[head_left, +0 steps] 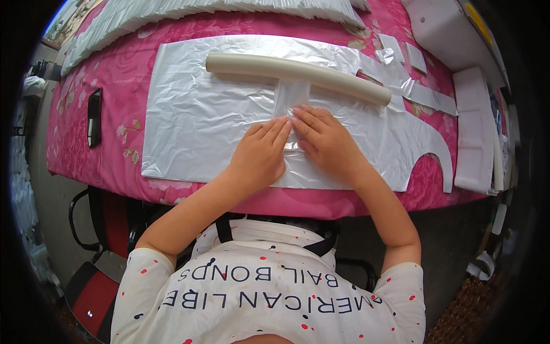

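Observation:
A glossy white plastic apron lies spread on the table, with curved cut-outs and narrow strips at its right end. On its middle is a narrow folded piece of thin plastic film. My left hand and my right hand rest on the lower part of this folded film, fingers stretched out flat and fingertips almost meeting. Neither hand grips anything. Just beyond them a long pale beige tube lies crosswise over the apron and the far end of the folded film.
A pink flowered cloth covers the table. Along the far edge run stacks of folded white plastic. A black phone lies at left. Small white packets and white foam boxes are at right. Red-and-black chairs stand lower left.

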Available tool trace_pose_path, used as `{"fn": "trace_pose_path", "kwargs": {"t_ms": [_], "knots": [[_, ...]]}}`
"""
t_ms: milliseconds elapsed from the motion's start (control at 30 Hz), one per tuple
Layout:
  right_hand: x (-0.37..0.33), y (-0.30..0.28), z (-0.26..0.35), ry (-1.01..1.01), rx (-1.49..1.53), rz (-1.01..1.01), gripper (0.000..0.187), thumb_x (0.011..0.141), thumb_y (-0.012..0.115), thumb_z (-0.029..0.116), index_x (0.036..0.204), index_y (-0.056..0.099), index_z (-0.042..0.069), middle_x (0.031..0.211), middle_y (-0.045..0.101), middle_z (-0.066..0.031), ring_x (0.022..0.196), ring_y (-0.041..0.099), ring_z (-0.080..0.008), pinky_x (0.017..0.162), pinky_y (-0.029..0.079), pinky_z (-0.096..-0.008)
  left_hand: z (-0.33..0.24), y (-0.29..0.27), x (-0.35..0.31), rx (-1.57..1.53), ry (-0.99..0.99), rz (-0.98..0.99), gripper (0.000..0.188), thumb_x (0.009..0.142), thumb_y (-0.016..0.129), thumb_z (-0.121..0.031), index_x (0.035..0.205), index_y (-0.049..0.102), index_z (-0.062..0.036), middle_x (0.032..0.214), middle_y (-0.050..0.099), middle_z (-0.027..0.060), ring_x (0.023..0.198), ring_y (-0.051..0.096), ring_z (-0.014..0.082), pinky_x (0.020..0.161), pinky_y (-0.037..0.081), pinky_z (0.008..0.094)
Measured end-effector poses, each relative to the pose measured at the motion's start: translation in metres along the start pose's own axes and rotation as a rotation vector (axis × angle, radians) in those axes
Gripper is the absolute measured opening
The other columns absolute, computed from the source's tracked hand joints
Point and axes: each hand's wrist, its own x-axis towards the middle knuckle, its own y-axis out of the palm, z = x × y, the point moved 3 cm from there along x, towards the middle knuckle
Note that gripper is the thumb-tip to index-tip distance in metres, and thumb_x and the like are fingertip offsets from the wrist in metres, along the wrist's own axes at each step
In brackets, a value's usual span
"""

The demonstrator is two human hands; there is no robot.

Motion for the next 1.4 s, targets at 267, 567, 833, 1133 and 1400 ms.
{"fn": "trace_pose_path", "kwargs": {"t_ms": [267,567,833,1133,1400], "knots": [[0.006,-0.006,-0.017,0.019,0.177,-0.005,0.041,0.067,0.057,-0.001,0.108,0.058,0.002,0.115,0.055,-0.0123,0.108,0.051,-0.0298,0.092,0.041,-0.0376,0.010,0.007,0.002,0.086,0.121,-0.092,0.042,0.069,0.058,-0.004,0.111,0.054,0.0014,0.113,0.058,0.0152,0.101,0.058,0.0243,0.082,0.044,0.0348],[-0.022,0.008,0.031,-0.037,0.132,-0.111,0.031,0.065,0.062,0.001,0.096,0.064,0.006,0.096,0.062,-0.0065,0.087,0.059,-0.0241,0.072,0.050,-0.0326,0.001,-0.011,-0.032,-0.202,0.173,-0.023,0.051,0.060,0.058,0.002,0.111,0.055,-0.0008,0.113,0.058,0.0135,0.101,0.057,0.0259,0.082,0.045,0.0365],[-0.018,0.003,0.018,0.411,0.410,-0.048,0.016,0.075,0.062,0.008,0.089,0.066,0.004,0.074,0.064,-0.0069,0.064,0.059,-0.0229,0.059,0.047,-0.0309,0.010,-0.011,-0.021,-0.362,-0.146,0.010,0.045,0.072,0.059,-0.002,0.116,0.051,0.0013,0.091,0.065,0.0123,0.084,0.063,0.0234,0.075,0.046,0.0331],[0.008,0.007,-0.008,1.044,0.761,0.217,0.028,0.083,0.058,0.020,0.074,0.064,-0.005,0.059,0.061,-0.0091,0.052,0.061,-0.0145,0.050,0.045,-0.0270,0.031,-0.009,0.010,-0.621,-0.601,0.010,0.061,0.077,0.064,-0.013,0.126,0.037,0.0093,0.076,0.065,0.0132,0.063,0.063,0.0238,0.061,0.048,0.0301],[0.012,0.006,-0.015,1.044,0.805,0.316,0.030,0.084,0.058,0.025,0.067,0.062,0.001,0.058,0.059,-0.0039,0.051,0.059,-0.0096,0.045,0.039,-0.0228,0.014,-0.005,0.008,-0.108,-0.155,-0.198,0.069,0.074,0.067,-0.019,0.131,0.034,0.0046,0.128,0.041,0.0207,0.114,0.044,0.0326,0.095,0.036,0.0379]]}}
